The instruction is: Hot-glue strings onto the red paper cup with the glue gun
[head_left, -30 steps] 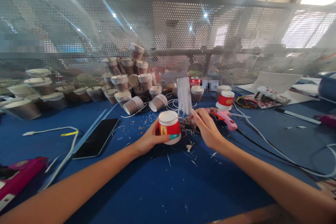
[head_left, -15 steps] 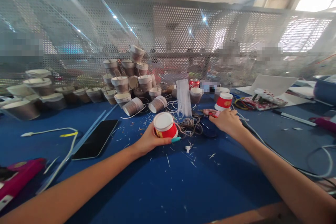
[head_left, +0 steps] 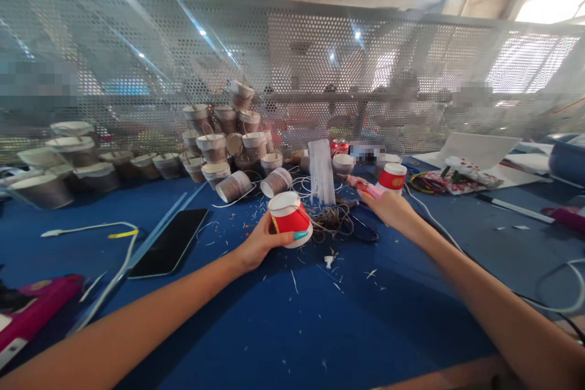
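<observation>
In the head view my left hand [head_left: 258,242] is wrapped round a red and white paper cup [head_left: 289,219], tilted above the blue table. A strand of twine runs across the cup toward a tangled heap of brown twine [head_left: 336,219]. My right hand [head_left: 390,207] is closed round a pink hot glue gun [head_left: 363,184], its nozzle pointing left. Just behind that hand stands a second red and white paper cup [head_left: 392,178]. A bundle of white strips [head_left: 322,170] lies beyond the twine.
Several twine-wrapped cups [head_left: 212,147] are stacked along the perforated screen [head_left: 301,49]. A black phone [head_left: 169,244] and a white cable [head_left: 130,256] lie at left, near a magenta tool [head_left: 41,311]. White scraps [head_left: 329,261] dot the table. A red can [head_left: 339,146] stands behind.
My right hand has lifted the glue gun and brought it slightly left, away from the second cup. The cup in my left hand has tipped, so its lower white rim now shows.
</observation>
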`<state>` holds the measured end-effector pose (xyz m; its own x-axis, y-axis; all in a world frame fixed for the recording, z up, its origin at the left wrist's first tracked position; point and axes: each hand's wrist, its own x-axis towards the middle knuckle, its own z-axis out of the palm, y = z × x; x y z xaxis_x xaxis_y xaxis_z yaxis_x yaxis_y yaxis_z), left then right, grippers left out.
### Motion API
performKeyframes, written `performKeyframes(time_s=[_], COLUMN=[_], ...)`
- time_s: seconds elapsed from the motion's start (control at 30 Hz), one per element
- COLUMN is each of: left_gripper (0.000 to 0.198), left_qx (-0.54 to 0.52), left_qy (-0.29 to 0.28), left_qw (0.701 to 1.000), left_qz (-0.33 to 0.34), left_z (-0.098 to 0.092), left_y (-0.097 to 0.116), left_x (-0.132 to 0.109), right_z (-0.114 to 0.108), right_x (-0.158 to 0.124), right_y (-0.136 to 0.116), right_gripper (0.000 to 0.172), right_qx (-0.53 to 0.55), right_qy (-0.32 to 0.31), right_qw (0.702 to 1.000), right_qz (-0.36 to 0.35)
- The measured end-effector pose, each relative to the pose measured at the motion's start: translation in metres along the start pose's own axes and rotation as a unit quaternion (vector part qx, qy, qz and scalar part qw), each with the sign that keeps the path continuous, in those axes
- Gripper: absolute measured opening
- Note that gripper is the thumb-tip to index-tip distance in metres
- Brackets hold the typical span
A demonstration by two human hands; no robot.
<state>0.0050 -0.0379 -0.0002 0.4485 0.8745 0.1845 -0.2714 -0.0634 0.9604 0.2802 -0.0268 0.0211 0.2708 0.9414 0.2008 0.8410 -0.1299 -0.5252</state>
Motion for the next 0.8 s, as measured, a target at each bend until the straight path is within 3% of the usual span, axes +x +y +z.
performKeyframes(time_s=[0.1,0.23,0.33,0.43,0.6,0.67,0.8], left_gripper=[0.054,0.059,0.061,0.054,0.044,0.046,0.061], left_qx=[-0.005,-0.008,-0.007,-0.03,-0.091,-0.078,-0.028], left_qy=[0.001,0.001,0.004,0.031,0.122,0.117,0.057], left_qw=[1.0,1.0,1.0,0.999,0.988,0.99,0.998], left_qz=[-0.004,-0.002,-0.011,-0.021,-0.004,-0.004,-0.027], left_z=[0.0,0.0,0.001,0.0,-0.001,0.0,0.002], left_y=[0.0,0.0,0.0,0.0,-0.001,-0.001,0.0], left_x=[0.0,0.0,0.0,0.003,0.007,0.007,0.004], right_z=[0.007,0.019,0.024,0.026,0.028,0.028,0.029], right_x=[-0.006,-0.02,-0.029,-0.032,-0.034,-0.037,-0.041], right_y=[-0.013,-0.03,-0.035,-0.035,-0.034,-0.036,-0.04], right_gripper=[0.042,0.042,0.043,0.04,0.04,0.039,0.037], right_qx=[0.109,0.328,0.388,0.368,0.266,0.241,0.213], right_qy=[-0.043,-0.072,-0.078,-0.032,0.081,0.098,0.119], right_qw=[0.993,0.941,0.918,0.929,0.959,0.964,0.965], right_qz=[0.029,0.036,0.033,0.021,-0.045,-0.062,-0.092])
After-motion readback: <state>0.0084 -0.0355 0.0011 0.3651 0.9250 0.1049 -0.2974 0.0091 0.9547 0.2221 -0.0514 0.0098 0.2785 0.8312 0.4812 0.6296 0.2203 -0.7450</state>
